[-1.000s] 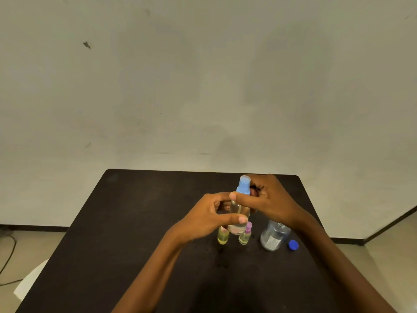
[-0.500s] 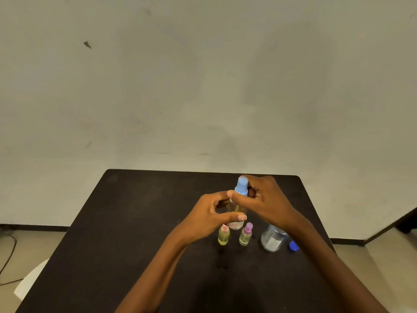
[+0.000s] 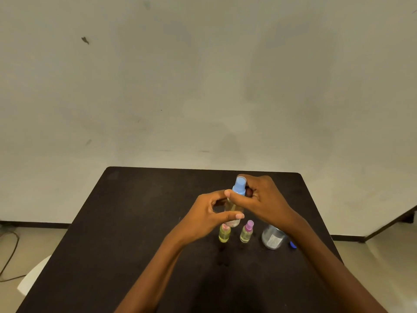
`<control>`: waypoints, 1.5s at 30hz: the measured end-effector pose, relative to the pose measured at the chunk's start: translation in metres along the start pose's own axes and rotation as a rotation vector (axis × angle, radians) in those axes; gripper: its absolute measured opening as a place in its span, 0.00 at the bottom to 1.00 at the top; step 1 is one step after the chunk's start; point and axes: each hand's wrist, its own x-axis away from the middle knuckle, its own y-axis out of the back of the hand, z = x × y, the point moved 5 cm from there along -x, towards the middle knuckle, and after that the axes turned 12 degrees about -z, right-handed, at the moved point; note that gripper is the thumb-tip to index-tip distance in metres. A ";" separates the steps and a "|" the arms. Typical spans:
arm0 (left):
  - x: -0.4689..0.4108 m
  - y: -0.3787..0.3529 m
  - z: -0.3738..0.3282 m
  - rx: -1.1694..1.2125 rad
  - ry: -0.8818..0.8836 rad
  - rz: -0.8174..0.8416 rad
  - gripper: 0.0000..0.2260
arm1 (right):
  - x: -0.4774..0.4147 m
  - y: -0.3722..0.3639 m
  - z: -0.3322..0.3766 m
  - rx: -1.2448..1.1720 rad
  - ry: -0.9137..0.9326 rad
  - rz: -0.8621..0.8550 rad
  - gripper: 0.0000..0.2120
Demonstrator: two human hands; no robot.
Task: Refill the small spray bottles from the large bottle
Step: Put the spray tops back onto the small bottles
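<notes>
A clear spray bottle with a blue spray top is held upright above the dark table. My left hand grips its body between thumb and fingers. My right hand closes around the blue top and neck. Below them stand two small spray bottles of yellowish liquid, one with a pink top, one with a purple top. The large clear bottle stands to their right, partly hidden by my right forearm, with a blue cap lying beside it.
The table's far edge meets a plain wall. A white object and a cable lie on the floor at the left. The table's right edge runs close to the blue cap.
Both hands with the blue-topped bottle have shifted slightly left and down. My right fingers have turned a little around the blue top. The bottles on the table have not moved.
</notes>
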 end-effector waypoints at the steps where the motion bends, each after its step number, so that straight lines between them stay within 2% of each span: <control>1: 0.000 0.001 0.001 -0.005 0.002 -0.004 0.16 | -0.001 -0.001 -0.001 0.011 0.002 0.008 0.10; 4: -0.001 0.003 0.011 -0.005 0.011 -0.019 0.16 | -0.003 -0.008 -0.009 0.055 -0.008 0.071 0.11; 6: -0.002 0.006 0.023 0.005 0.032 -0.049 0.16 | -0.002 -0.012 -0.014 0.116 -0.033 0.119 0.19; 8: -0.001 0.011 0.042 -0.034 0.060 -0.108 0.17 | 0.001 -0.012 -0.018 0.095 -0.077 0.098 0.22; 11: 0.002 0.021 0.081 -0.083 0.160 -0.205 0.17 | 0.007 -0.008 -0.023 -0.014 -0.168 0.033 0.19; 15: 0.007 0.021 0.136 -0.111 0.306 -0.254 0.17 | 0.025 -0.020 -0.049 -0.081 -0.350 0.083 0.13; 18: 0.011 0.018 0.169 -0.181 0.352 -0.309 0.16 | 0.051 -0.042 -0.083 -0.007 -0.517 0.079 0.07; 21: 0.014 0.022 0.194 -0.239 0.415 -0.409 0.18 | 0.076 -0.064 -0.114 0.101 -0.677 0.058 0.08; 23: 0.014 0.025 0.208 -0.280 0.438 -0.429 0.19 | 0.087 -0.074 -0.126 0.167 -0.717 0.057 0.07; 26: 0.013 0.026 0.219 -0.318 0.454 -0.403 0.16 | 0.095 -0.086 -0.135 0.254 -0.721 0.087 0.12; 29: 0.010 0.025 0.224 -0.337 0.454 -0.384 0.13 | 0.089 -0.097 -0.134 0.306 -0.677 0.177 0.12; 34: 0.011 0.021 0.228 -0.322 0.491 -0.351 0.23 | 0.078 -0.110 -0.133 0.377 -0.613 0.333 0.08; 36: 0.021 0.023 0.219 -0.329 0.498 -0.490 0.26 | 0.076 -0.111 -0.135 0.416 -0.621 0.331 0.06; 38: 0.041 0.022 0.200 -0.363 0.491 -0.721 0.21 | 0.074 -0.111 -0.138 0.433 -0.629 0.342 0.05; 39: 0.052 0.017 0.190 -0.384 0.457 -0.774 0.18 | 0.072 -0.112 -0.139 0.440 -0.626 0.354 0.03; 40: 0.060 0.009 0.183 -0.415 0.406 -0.763 0.16 | 0.071 -0.112 -0.140 0.447 -0.620 0.370 0.02; 42: 0.066 -0.011 0.176 -0.446 0.325 -0.638 0.15 | 0.067 -0.112 -0.139 0.468 -0.593 0.408 0.00; 45: 0.050 -0.036 0.181 -0.412 0.327 -0.478 0.20 | 0.063 -0.113 -0.134 0.497 -0.523 0.464 0.01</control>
